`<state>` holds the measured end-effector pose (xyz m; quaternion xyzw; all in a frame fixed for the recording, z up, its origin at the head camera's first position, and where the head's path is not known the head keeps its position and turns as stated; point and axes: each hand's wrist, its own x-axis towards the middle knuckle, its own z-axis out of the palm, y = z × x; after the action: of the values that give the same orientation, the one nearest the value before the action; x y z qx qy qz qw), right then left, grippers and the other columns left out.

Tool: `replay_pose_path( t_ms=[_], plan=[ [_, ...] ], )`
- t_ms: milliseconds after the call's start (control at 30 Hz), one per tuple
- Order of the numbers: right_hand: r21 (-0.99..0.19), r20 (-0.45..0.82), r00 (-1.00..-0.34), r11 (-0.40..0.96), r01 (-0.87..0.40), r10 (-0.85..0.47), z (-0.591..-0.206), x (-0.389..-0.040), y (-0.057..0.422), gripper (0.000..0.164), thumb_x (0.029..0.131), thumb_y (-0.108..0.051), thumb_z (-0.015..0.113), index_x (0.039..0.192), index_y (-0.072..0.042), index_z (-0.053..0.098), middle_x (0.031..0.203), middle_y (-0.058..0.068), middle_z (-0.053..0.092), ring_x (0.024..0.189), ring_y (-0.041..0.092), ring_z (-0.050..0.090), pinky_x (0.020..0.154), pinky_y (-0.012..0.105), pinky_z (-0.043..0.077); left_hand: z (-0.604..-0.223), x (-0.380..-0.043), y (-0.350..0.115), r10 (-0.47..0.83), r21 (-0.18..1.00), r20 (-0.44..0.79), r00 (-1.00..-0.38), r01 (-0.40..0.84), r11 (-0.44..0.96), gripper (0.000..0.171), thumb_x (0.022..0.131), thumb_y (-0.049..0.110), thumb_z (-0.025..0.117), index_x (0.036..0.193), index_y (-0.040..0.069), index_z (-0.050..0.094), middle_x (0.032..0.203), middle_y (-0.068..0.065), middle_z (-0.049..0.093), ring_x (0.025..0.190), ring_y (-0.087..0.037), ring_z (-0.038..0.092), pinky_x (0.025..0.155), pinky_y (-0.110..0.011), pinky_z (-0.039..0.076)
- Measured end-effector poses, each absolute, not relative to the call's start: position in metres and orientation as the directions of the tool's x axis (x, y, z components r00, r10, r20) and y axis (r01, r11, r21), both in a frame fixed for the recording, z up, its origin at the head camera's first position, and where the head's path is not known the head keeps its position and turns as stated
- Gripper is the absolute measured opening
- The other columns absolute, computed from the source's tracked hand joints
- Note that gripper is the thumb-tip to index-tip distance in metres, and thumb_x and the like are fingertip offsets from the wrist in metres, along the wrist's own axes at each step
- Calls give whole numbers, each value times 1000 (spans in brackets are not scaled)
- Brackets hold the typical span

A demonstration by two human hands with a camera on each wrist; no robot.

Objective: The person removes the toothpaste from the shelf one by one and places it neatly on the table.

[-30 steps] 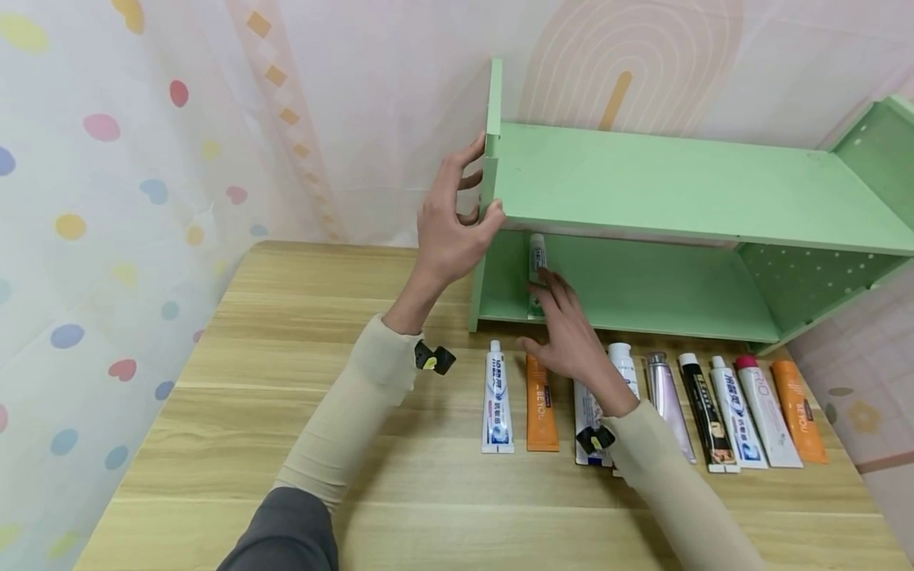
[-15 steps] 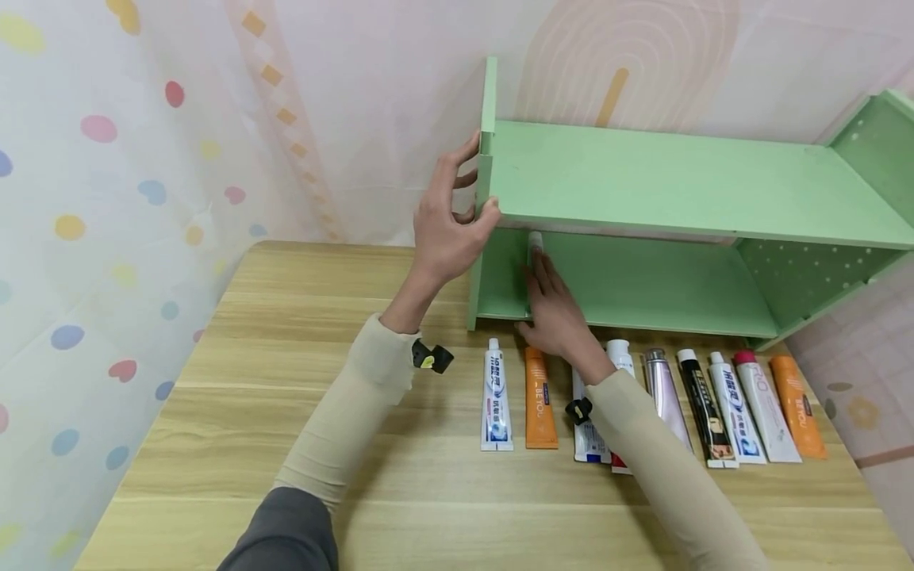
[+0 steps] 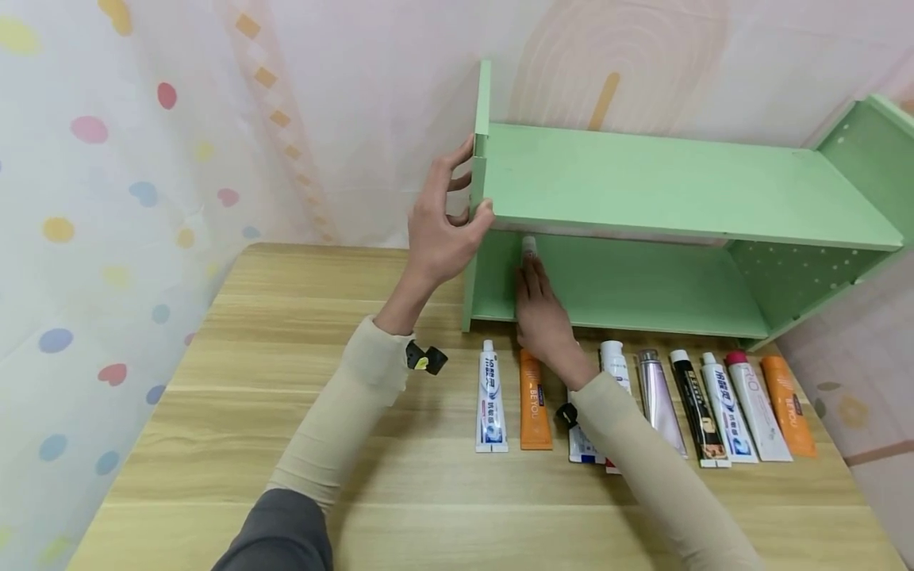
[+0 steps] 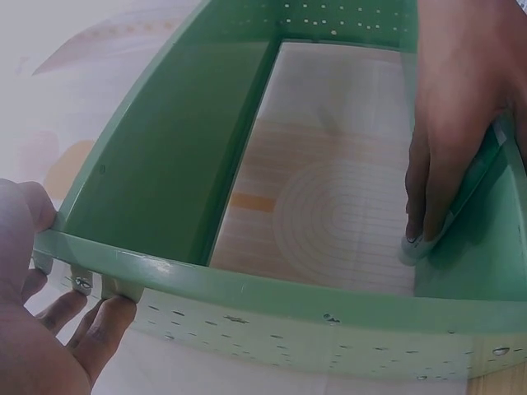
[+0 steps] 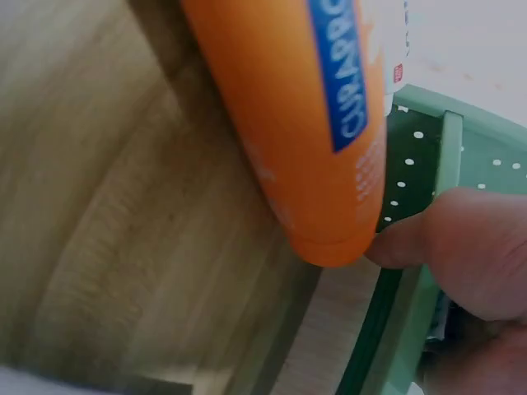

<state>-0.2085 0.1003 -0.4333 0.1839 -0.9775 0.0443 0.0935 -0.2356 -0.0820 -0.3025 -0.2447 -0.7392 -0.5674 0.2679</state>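
Observation:
My left hand [image 3: 444, 230] grips the left side panel of a green two-tier shelf [image 3: 685, 186], thumb on the near side and fingers behind the panel. In the left wrist view, those fingers hook over the panel's edge. Inside the lower compartment, near that panel, a toothpaste tube [image 3: 529, 244] lies with its pale cap toward the back. My right hand [image 3: 546, 317] rests on this tube with fingers stretched along it, hiding most of its body. Below the right hand an orange tube [image 3: 535, 404] lies on the table; it looms large in the right wrist view.
A row of toothpaste tubes lies in front of the shelf: a white and blue tube [image 3: 491, 400] at the left, then a lilac tube [image 3: 660, 400], a black tube [image 3: 698, 408] and several others. The right forearm covers part of the row. A patterned cloth [image 3: 343, 103] hangs behind.
My right hand has moved further into the lower compartment, its fingers sliding over the tube toward the cap. My left hand keeps its grip on the panel. The whole view has shifted slightly.

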Motion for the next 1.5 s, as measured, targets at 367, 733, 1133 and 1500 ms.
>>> replay_pose_path(
  t_ms=[367,733,1133,1500],
  plan=[
    [26,318,-874,925,-378,-366,-434,-200,93,81,82,1,78,150,14,38,161,32,32,150,44,34,122,46,38,-303,-240,-85,64,700,680,-730,673,237,70,89,7,64,154,28,47,153,11,51,123,-19,66,76,-34,64],
    [15,349,-862,922,-388,-368,-433,-176,89,72,88,3,69,152,12,37,161,31,31,152,43,31,112,41,49,-303,-243,-85,75,699,682,-727,679,225,70,90,7,66,155,24,45,154,5,50,125,-22,65,79,-38,65],
    [-97,286,-870,890,-445,-403,-428,-150,97,79,86,20,54,157,13,22,167,31,17,155,46,21,83,32,61,-298,-235,-81,87,706,670,-737,669,233,66,92,5,63,155,11,44,154,-8,50,127,-30,63,83,-47,64],
    [68,327,-829,886,-459,-454,-423,-123,89,70,88,18,52,154,15,29,163,34,24,153,45,27,125,49,29,-279,-214,-80,134,722,650,-749,662,200,64,93,0,62,154,2,42,154,-17,48,130,-38,60,88,-52,62]
  ],
)
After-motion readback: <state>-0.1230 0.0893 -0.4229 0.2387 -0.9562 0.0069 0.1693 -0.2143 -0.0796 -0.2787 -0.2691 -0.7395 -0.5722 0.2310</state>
